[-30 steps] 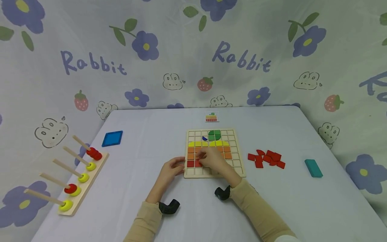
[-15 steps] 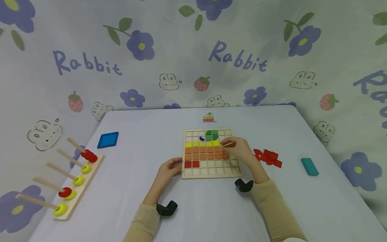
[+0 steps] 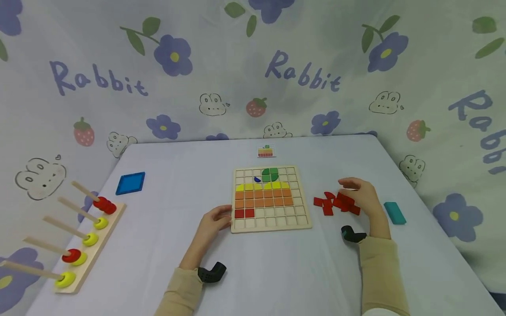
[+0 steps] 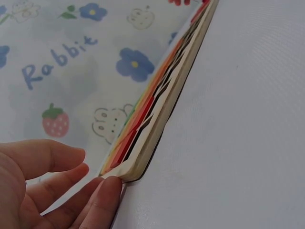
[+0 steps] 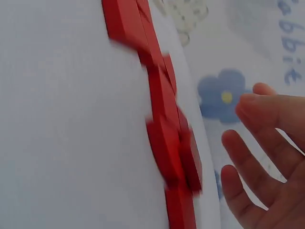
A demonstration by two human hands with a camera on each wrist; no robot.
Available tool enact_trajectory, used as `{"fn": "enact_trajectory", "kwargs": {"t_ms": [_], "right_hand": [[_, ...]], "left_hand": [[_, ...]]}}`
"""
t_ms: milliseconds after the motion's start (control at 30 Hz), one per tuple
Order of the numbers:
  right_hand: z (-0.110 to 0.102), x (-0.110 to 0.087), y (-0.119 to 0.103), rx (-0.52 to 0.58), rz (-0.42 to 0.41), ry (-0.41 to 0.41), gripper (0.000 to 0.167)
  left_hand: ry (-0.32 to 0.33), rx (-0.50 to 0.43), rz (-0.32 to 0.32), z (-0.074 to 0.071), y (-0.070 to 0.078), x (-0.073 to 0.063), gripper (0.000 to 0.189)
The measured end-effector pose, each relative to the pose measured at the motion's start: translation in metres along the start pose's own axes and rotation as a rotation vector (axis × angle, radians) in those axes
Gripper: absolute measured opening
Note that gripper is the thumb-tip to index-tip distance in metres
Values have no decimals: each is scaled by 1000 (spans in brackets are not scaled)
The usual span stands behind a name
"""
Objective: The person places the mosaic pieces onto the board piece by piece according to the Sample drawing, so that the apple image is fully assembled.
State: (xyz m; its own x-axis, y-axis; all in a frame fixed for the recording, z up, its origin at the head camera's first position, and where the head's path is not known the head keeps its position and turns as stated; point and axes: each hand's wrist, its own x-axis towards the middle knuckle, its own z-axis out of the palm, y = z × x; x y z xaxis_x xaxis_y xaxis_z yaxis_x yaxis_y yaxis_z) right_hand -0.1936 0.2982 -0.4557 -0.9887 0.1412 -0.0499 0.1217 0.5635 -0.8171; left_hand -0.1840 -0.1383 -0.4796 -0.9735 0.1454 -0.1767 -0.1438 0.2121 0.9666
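Observation:
The square wooden grid board (image 3: 270,223) lies on the table, with bands of orange (image 3: 258,202) and yellow (image 3: 268,186) tiles, a green shape (image 3: 270,174), a small blue piece (image 3: 257,179) and two red tiles (image 3: 244,213) at left. My left hand (image 3: 209,223) rests its fingertips at the board's left edge; in the left wrist view, relaxed fingers (image 4: 107,195) touch its corner. My right hand (image 3: 363,196) reaches over a loose pile of red tiles (image 3: 327,208), fingers spread with nothing between them. In the right wrist view, its fingertips (image 5: 231,140) are beside the red tiles (image 5: 164,95).
A picture card (image 3: 266,151) lies behind the board. At left are a blue tray (image 3: 131,183) and a wooden peg stand (image 3: 88,259) with red and yellow rings. A teal block (image 3: 395,213) lies right of my right hand. Patterned cloth hangs behind the table.
My right hand has left the second red tile on the board and moved right to the red pile. My left hand stays at the board's edge. The head view has turned slightly right.

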Motion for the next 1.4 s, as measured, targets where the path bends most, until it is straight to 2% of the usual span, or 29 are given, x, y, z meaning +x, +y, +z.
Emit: {"fn": "enact_trajectory", "kwargs": {"t_ms": [67,200,367,500,733,800,933,1067,1167,1267,1400], "right_hand": [[-10,-2,9,-3,23,-21,38],[-26,-6,23,-27,33,-129,39],[-30,-9,30,-45,42,-212,44],[-27,-8,33,-66,26,-216,45],[-24,-6,34,-61,13,-176,46],[-24,-6,33,-18,3,-149,49],[-19,-5,23,171,-49,-72,52],[-5,-3,2,397,-95,-23,41],[11,1,-15,523,-106,-47,34],[28,4,-32,556,-116,-103,32],[50,6,-53,493,-148,-166,37]], "left_hand": [[0,4,-6,0,1,0,37],[-2,6,-9,0,1,0,36],[-2,-5,-12,0,1,0,36],[1,-19,-11,0,0,1,36],[4,-20,-8,2,-1,0,37],[-1,-10,-2,2,7,-5,37],[5,-2,-2,2,8,-6,37],[15,-1,-4,2,0,-2,37],[15,5,-5,2,-1,-2,37],[15,4,-13,2,-1,-1,37],[8,-9,-18,2,0,-1,38]]}}
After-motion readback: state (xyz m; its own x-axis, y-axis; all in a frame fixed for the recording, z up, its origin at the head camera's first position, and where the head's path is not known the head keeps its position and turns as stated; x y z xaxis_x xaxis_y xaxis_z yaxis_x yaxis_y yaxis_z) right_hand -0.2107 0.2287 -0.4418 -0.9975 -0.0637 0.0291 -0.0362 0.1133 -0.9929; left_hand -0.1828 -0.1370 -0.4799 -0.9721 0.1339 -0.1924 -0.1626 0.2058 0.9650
